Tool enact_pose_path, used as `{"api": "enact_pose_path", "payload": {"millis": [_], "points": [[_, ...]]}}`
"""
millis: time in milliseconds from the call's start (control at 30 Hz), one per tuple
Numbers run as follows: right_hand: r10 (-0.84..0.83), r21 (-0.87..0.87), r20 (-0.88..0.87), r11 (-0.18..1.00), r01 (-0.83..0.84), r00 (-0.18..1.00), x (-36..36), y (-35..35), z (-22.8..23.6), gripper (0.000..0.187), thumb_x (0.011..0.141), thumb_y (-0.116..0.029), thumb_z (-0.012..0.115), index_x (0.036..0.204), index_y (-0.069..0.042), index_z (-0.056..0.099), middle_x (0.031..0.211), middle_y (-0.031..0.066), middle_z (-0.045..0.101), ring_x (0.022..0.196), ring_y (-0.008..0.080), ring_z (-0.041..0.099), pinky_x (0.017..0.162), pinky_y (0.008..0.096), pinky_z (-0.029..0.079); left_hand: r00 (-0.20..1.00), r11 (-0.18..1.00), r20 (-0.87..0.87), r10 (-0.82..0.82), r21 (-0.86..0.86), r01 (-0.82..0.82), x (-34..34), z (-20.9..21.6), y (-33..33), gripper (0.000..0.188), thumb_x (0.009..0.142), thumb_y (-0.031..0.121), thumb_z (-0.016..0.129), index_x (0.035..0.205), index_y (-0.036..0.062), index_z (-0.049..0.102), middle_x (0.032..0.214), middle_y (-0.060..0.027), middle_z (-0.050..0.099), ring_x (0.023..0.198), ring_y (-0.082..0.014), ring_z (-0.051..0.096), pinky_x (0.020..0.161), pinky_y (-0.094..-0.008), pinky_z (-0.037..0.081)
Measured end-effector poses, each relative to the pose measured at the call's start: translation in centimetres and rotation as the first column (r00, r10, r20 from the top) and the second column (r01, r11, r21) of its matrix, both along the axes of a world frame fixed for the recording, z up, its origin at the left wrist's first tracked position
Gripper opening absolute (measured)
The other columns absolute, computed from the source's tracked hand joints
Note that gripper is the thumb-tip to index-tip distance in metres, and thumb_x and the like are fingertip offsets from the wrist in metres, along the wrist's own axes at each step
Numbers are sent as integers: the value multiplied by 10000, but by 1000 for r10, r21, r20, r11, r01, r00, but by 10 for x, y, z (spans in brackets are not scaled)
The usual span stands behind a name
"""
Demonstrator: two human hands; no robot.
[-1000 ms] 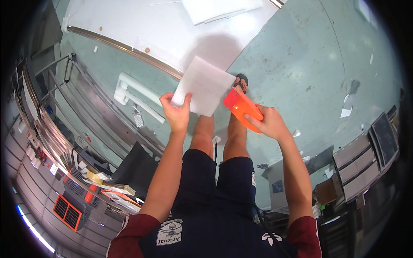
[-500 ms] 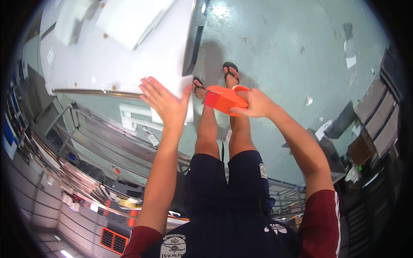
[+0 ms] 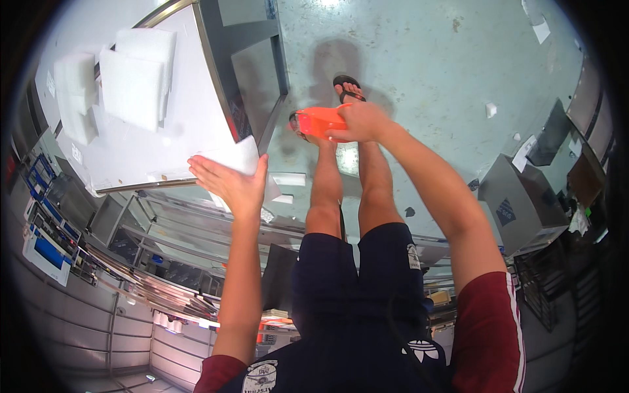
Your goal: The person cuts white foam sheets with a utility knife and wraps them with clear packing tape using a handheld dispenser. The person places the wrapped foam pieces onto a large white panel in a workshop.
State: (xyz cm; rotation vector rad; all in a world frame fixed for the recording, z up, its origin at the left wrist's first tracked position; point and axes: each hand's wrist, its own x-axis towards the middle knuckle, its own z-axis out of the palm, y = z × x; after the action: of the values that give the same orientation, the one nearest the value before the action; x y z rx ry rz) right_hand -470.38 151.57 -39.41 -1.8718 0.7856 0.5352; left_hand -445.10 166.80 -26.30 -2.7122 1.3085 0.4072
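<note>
At the near right corner of the white-topped table (image 3: pixel 187 85), a folded white foam sheet (image 3: pixel 244 156) wraps over the edge. My left hand (image 3: pixel 229 186) lies against it with fingers stretched out flat and the thumb apart. What the palm covers is hidden. An orange tape dispenser (image 3: pixel 320 123) is gripped in my right hand (image 3: pixel 367 122), with its front pointing left, above my feet. It is apart from the table and the foam sheet.
Several white foam blocks (image 3: pixel 134 82) lie on the table. Below its near edge runs a metal rack frame (image 3: pixel 147 226). A grey box (image 3: pixel 521 203) stands on the floor at the right. White scraps (image 3: pixel 491 111) lie on the green floor.
The view has shifted, so more of the table side and the foam blocks show. My left hand stays at the foam on the corner. The tape dispenser stays in my right hand.
</note>
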Motion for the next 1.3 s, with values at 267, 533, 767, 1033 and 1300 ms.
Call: {"api": "enact_pose_path", "payload": {"millis": [267, 533, 767, 1033, 1300], "points": [[-22, -22, -33, 1000, 22, 999, 88, 23, -1, 668, 820, -659, 597, 744, -9, 729, 702, 166, 697, 677, 351, 698, 657, 468, 553, 972, 996, 227, 57, 52, -70, -32, -1, -26, 1165, 799, 389, 829, 1561, -135, 121, 1611, -392, 135, 1515, -545, 119, 1203, -647, 167], [28, -78, -101, 996, -36, 995, 108, 31, 15, 567, 859, -627, 643, 828, -69, 740, 773, 106, 735, 755, 266, 742, 637, 399, 563, 508, 806, -790, 343, -30, -592, -79, -23, -25, 669, 954, 210, 651, 1473, -124, 395, 1484, -319, 458, 1352, -418, 493, 1131, -470, 404], [42, -237, -164, 968, -81, 986, 116, 58, 17, 402, 863, -501, 671, 789, -111, 734, 742, 77, 730, 683, 205, 730, 582, 338, 537, 484, 632, -611, 627, 35, -774, -72, -70, -31, 686, 982, 234, 540, 1516, -135, 319, 1535, -315, 412, 1453, -398, 398, 1184, -424, 326], [-195, -177, -396, 975, 134, 897, 20, 33, 9, 493, 856, -521, 663, 783, -40, 742, 757, 131, 732, 707, 285, 732, 642, 413, 562, 541, 639, -523, 659, 10, -769, -64, -127, -49, 572, 971, 269, 511, 1416, -79, 422, 1428, -292, 515, 1355, -444, 458, 1129, -475, 350], [-510, 100, -12, 855, 508, 860, -68, 47, 137, 519, 815, -498, 782, 891, 7, 686, 781, 197, 702, 740, 409, 696, 659, 447, 558, -208, 607, -741, 639, 651, -455, -101, -71, -20, 472, 1075, 425, 498, 1256, 11, 636, 1220, -113, 674, 1078, -163, 627, 928, -315, 492]]}}
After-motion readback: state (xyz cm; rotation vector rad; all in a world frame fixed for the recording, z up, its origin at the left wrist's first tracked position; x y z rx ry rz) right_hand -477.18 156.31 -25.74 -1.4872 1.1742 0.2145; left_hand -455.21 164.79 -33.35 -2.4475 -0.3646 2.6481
